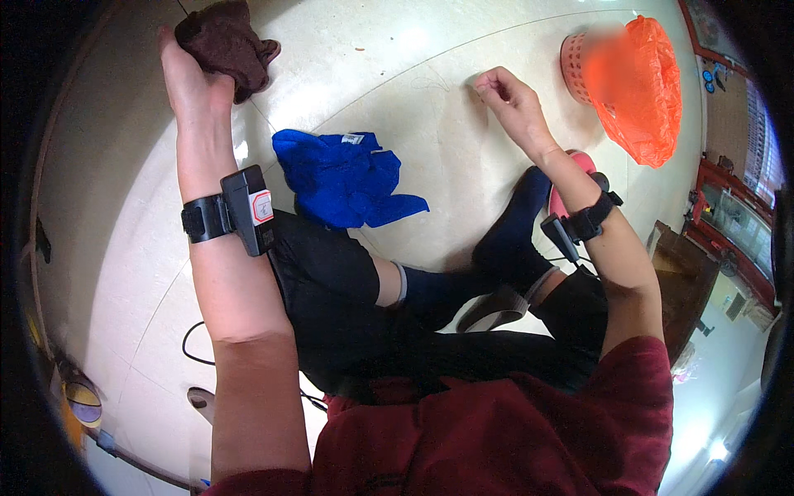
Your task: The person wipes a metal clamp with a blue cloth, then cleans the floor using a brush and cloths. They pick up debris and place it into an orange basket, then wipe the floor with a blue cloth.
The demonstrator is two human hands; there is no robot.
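At the upper left my left hand (193, 84) grips a dark brown cloth (226, 43), which covers most of its fingers. My right hand (512, 102) is over the floor at the upper right, its fingers curled and thumb and forefinger meeting. Nothing shows between those fingertips, though something very small could be hidden. Faint hair-like strands (434, 80) mark the tiles left of that hand. Between the two hands a crumpled blue cloth (347, 177) with a white tag lies in front of my bent leg, apart from both hands.
Right of my right hand stands a pink perforated basket (574, 68) with an orange plastic bag (645, 93) over it. A pink slipper (580, 162) is beside my dark sock (518, 211). Wooden furniture (685, 279) stands at the right; a ball (84, 400) is at lower left.
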